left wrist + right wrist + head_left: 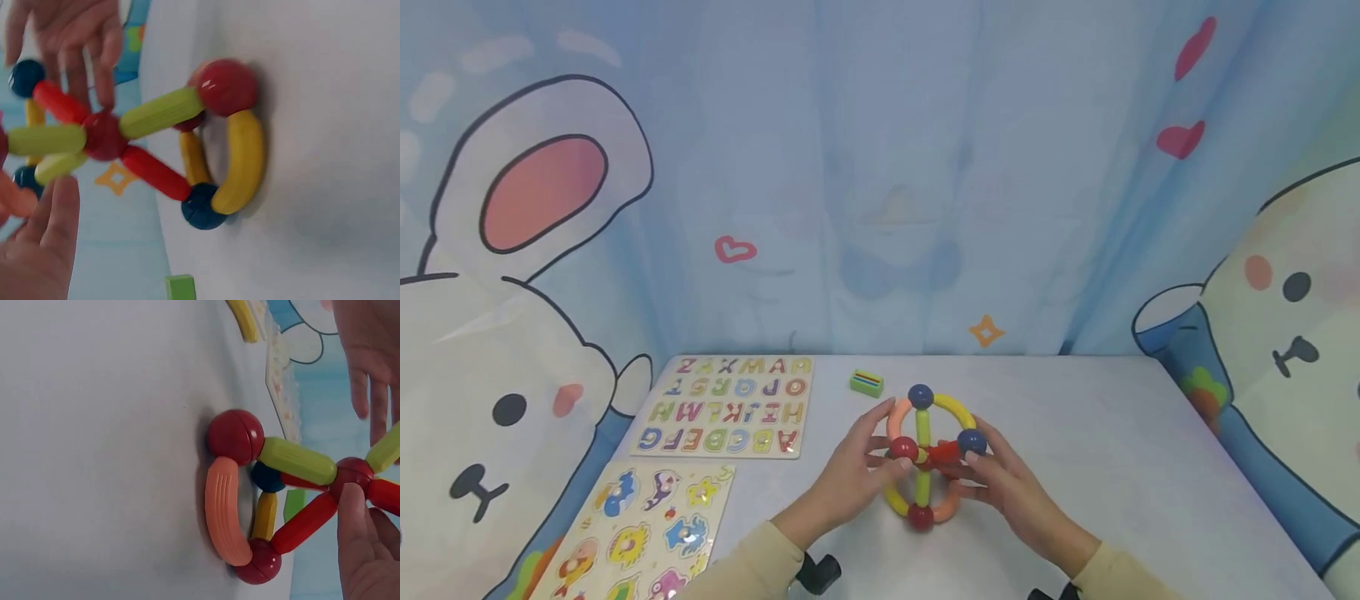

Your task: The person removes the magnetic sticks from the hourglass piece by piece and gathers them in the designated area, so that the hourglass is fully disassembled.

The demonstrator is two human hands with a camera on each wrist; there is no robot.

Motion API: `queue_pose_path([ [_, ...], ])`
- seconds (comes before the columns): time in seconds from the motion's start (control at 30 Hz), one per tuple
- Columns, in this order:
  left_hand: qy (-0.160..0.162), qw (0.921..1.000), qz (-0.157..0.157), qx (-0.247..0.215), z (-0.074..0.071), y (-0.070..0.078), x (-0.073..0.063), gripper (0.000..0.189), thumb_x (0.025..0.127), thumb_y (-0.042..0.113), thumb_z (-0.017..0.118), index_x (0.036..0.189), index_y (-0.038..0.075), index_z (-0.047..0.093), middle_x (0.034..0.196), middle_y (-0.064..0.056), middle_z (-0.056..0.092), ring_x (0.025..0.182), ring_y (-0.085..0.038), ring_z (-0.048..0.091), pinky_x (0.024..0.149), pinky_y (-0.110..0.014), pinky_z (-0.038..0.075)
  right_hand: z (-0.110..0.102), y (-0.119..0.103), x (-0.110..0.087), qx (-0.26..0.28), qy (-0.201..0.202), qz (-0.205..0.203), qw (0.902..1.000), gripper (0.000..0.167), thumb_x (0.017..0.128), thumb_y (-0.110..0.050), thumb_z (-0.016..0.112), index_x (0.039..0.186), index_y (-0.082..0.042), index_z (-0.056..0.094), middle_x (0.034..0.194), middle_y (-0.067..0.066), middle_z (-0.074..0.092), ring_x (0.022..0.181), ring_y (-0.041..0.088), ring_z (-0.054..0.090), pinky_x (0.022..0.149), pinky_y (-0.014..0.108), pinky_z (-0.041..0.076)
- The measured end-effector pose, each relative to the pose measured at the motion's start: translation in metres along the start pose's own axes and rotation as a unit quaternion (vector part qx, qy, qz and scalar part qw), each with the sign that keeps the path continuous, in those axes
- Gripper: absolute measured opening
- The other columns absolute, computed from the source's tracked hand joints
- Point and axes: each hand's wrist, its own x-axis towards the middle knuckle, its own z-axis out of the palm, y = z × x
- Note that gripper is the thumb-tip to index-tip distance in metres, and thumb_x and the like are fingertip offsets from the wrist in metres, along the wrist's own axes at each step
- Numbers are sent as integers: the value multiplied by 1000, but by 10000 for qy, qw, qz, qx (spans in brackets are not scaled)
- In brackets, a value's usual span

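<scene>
A toy built of magnetic sticks and balls (922, 477) stands on the white table, with light green, red, yellow and orange sticks joined by red and blue balls. Around its left side is my left hand (850, 462), thumb near a red ball (903, 448) and fingers mostly straight. My right hand (1018, 492) is at the other side, its thumb by a blue ball (972, 442). In the right wrist view a right fingertip (353, 495) overlaps the central red ball (351, 472). Straight fingers show on both hands in the wrist views; how firmly they touch is unclear.
On the left lie a letter puzzle board (722, 457) and a sea-animal puzzle board (651, 508). A small green block (867, 382) with coloured stripes sits behind the toy. Behind the table hangs a blue curtain (895, 167) printed with cartoon animals.
</scene>
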Motion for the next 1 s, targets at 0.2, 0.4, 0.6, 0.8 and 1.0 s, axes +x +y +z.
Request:
queue_pose_path([
  [0.2, -305, 9946, -351, -923, -11, 1, 7, 64, 96, 20, 68, 152, 22, 38, 145, -9, 50, 117, -24, 61, 98, -39, 50, 8, -1, -3, 412, -50, 190, 9990, 69, 103, -43, 50, 157, -17, 17, 146, 24, 45, 122, 40, 57, 93, 48, 52],
  [0.4, -277, 9927, -391, -1108, -5, -1, 6, 66, 96, 23, 68, 153, 24, 35, 134, -9, 59, 113, -23, 63, 96, -39, 51, 7, 0, -1, 453, -105, 84, 9989, 66, 103, -45, 47, 156, -17, 19, 147, 24, 44, 122, 40, 57, 91, 49, 53],
  [0.6, -145, 9935, -355, -1074, 1, 2, 1, 70, 96, 23, 68, 155, 23, 31, 126, -7, 61, 115, -23, 62, 97, -40, 50, 6, -1, 3, 291, 17, 22, 9996, 64, 103, -48, 46, 154, -18, 23, 146, 22, 47, 120, 38, 58, 93, 49, 52],
  [0.8, -35, 9916, -284, -1258, 8, 1, -3, 72, 97, 22, 66, 157, 23, 25, 127, -9, 58, 120, -25, 59, 99, -38, 49, 6, 0, 10, 49, 31, -39, 10000, 60, 103, -49, 47, 151, -18, 30, 144, 18, 51, 120, 36, 59, 96, 52, 50],
  [1.0, -37, 9881, -181, -1529, 21, 1, -8, 78, 98, 21, 65, 159, 25, 16, 134, -7, 53, 130, -25, 52, 99, -34, 48, -4, 3, 19, -207, -329, -209, 9990, 59, 105, -49, 40, 150, -11, 37, 143, 19, 51, 121, 37, 58, 94, 49, 51],
])
